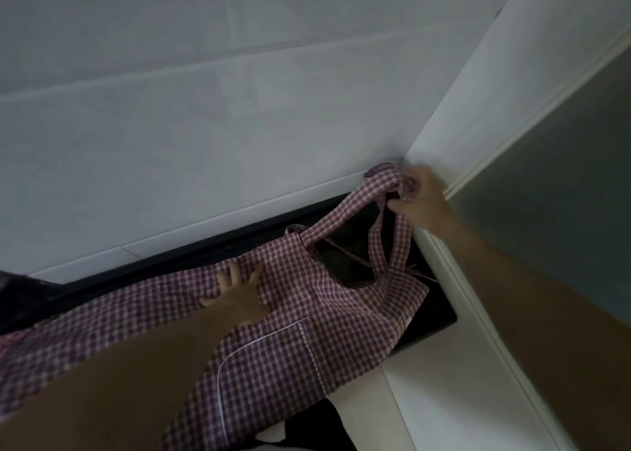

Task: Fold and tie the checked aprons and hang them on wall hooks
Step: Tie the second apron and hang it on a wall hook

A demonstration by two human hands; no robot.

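Both bare forearms fill the foreground: the left hand [239, 297] lies open and flat, fingers spread, pressing the checked apron [300, 317] against the wall [205, 126], while the right hand [420, 201] is closed on the bunched neck strap [386, 180] up in the corner; a hook there cannot be made out. To hang it well, I judge the strap loop should be spread just past the right fingertips and seated fully before the lower hand lets the bib drop. No container shows near either hand.
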